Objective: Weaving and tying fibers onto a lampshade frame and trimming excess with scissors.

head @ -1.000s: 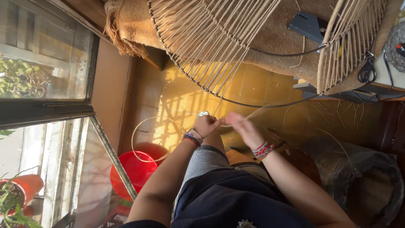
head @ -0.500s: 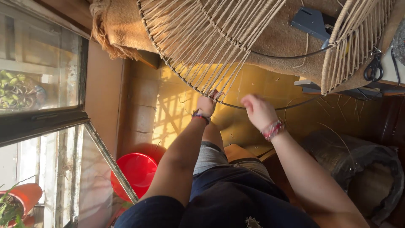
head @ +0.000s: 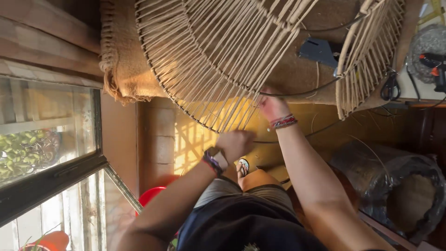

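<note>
Sunlit window corner | left hand (head: 238,143) clenched on cord at woven frame (head: 218,60) rim | right hand (head: 272,106) grasping strands above | weave mostly wrapped, lower rim unfinished

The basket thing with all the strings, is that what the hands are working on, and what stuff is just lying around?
In use:
woven frame
left hand
right hand
black wire

Lying about:
second frame
scissors
red bucket
wrapped roll
</note>
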